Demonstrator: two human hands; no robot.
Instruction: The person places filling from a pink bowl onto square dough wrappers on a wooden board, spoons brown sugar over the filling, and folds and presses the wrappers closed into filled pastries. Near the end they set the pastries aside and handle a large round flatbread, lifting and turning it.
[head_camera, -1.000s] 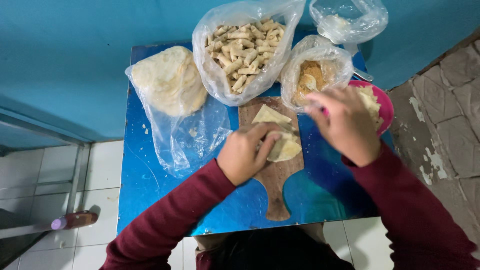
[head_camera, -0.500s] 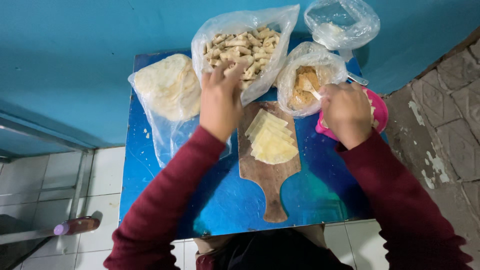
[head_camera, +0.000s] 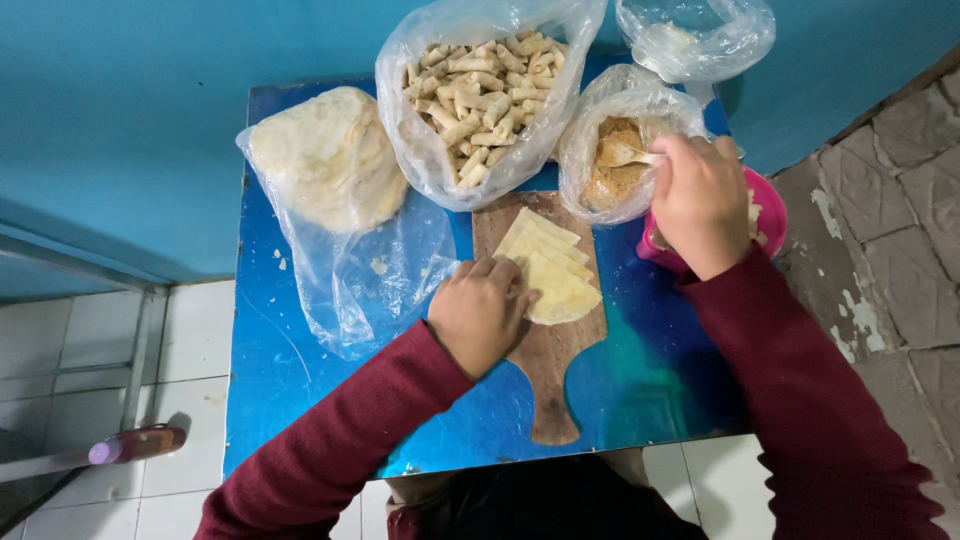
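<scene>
My left hand (head_camera: 480, 315) resting fingers-down on stack of pastry sheets (head_camera: 552, 270), pressing near its left edge, not clamping. Sheets lying on wooden board (head_camera: 545, 370) mid-worktop (head_camera: 300, 380). My right hand (head_camera: 700, 200) closing around spoon (head_camera: 628, 155), scoop sitting in bag of brown filling (head_camera: 610, 150). Pink bowl (head_camera: 765, 215) sitting under right hand at worktop's right edge. Bag of rolled pieces (head_camera: 480, 90) crowding back edge; bag of dough sheets (head_camera: 325, 170) taking left side. Bare worktop showing along front-left only.
</scene>
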